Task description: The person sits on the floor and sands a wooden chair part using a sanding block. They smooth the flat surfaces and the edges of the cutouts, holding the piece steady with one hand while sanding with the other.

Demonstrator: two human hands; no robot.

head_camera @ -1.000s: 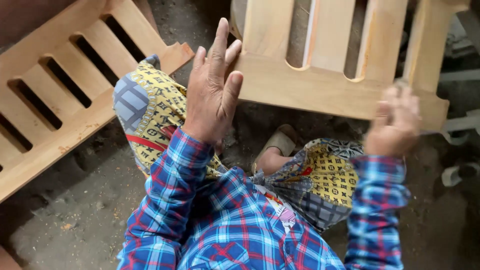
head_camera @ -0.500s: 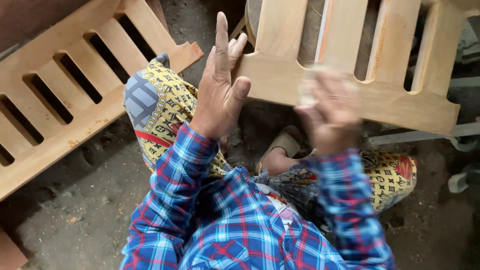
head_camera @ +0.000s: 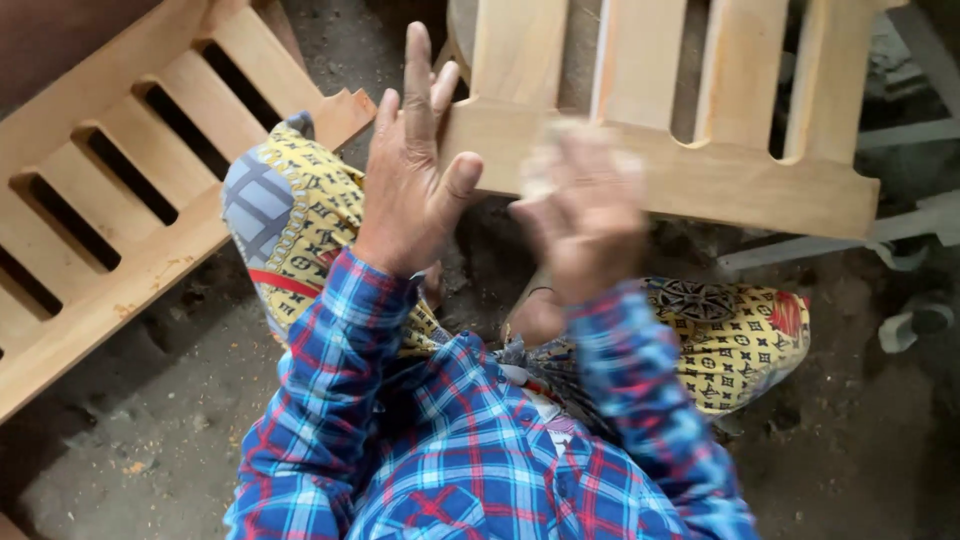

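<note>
Two hands meet the slatted wooden frame (head_camera: 700, 180): left hand (head_camera: 410, 180) braced open-fingered; right hand (head_camera: 585, 215), blurred, now swept leftward, grip indiscernible.

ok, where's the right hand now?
Head view: right hand sits centre frame, blurred, on the bottom rail of the slatted wooden frame, just right of the left hand bracing that rail's left end.

The floor (head_camera: 150, 440) is dusty grey concrete strewn with sawdust. A slatted wooden frame (head_camera: 120, 200) lies on it at left. Pale scraps (head_camera: 915, 325) lie at right.
</note>
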